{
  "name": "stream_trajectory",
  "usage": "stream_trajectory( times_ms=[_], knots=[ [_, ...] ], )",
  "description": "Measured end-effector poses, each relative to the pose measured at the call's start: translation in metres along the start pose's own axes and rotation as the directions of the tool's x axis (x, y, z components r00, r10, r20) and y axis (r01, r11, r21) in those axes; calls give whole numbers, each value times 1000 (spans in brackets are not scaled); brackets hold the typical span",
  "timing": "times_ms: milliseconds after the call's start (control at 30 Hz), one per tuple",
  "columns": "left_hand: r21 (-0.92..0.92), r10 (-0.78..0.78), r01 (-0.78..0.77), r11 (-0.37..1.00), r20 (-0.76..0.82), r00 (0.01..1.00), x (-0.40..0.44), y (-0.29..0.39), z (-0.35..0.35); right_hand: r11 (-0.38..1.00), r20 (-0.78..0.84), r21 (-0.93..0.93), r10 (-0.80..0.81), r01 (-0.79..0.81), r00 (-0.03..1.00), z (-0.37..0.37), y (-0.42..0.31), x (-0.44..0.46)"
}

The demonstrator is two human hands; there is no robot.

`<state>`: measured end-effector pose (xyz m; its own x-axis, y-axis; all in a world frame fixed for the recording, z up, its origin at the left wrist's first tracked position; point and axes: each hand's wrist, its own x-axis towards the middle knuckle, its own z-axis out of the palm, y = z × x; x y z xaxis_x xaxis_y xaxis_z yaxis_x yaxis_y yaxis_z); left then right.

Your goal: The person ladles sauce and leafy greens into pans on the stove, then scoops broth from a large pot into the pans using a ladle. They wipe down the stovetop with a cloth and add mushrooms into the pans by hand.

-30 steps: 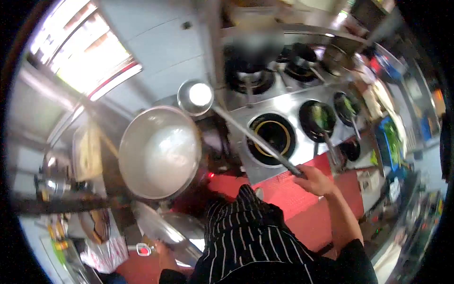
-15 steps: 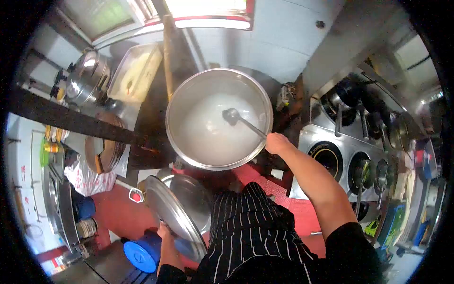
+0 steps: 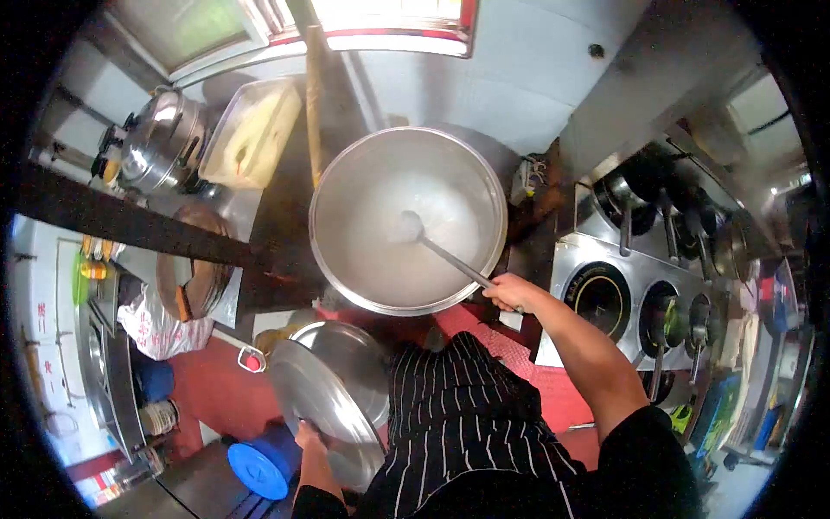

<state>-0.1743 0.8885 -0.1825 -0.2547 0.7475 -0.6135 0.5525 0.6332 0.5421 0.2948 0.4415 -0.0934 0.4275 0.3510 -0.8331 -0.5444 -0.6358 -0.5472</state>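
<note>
A large metal pot [image 3: 324, 259] holds cloudy whitish liquid. My right hand [image 3: 510, 294] is closed around the handle end of a long ladle [image 3: 454, 259], just past the pot's right front rim. The ladle's bowl is down in the liquid near the pot's middle and partly hidden by it. Low on the left, my left hand [image 3: 308, 434] grips a big round metal lid [image 3: 324, 406], which is tilted. Behind the lid a wide metal basin [image 3: 354, 350] shows in part.
Burners [image 3: 598, 298] with several pans are on the right. A plastic tub [image 3: 252, 134], a lidded steel pot [image 3: 160, 143] and a wooden stick [image 3: 314, 104] stand at the back left. A blue bucket [image 3: 259, 470] is on the floor. A dark beam [image 3: 130, 212] crosses the left side.
The view has swung left, bringing the pot to the middle. My right hand has brought the ladle from beside the burners into the pot, where its bowl has shifted slightly down and left.
</note>
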Motion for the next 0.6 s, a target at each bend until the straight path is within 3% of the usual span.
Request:
stream_trajectory(
  times_ms=[100, 167, 400, 500, 600],
  knots=[
    [126, -21, 24, 992, -27, 999, 23, 2, 12, 991, 64, 111, -80, 72, 995, -11, 38, -42],
    [9, -127, 127, 992, 16, 992, 19, 10, 21, 986, 55, 119, -121, 114, 991, -12, 46, -83],
    [86, -7, -9, 996, 184, 983, 7, 35, 55, 967, 31, 231, -120, 109, 992, -2, 113, -216],
    [121, 53, -96, 988, 316, 947, -11, 47, 68, 948, -47, 297, -102, 112, 994, 4, 146, -270],
    [141, 91, -169, 975, 443, 892, -30, 52, 74, 963, -95, 248, -88, 109, 992, 7, 184, -319]
  ],
)
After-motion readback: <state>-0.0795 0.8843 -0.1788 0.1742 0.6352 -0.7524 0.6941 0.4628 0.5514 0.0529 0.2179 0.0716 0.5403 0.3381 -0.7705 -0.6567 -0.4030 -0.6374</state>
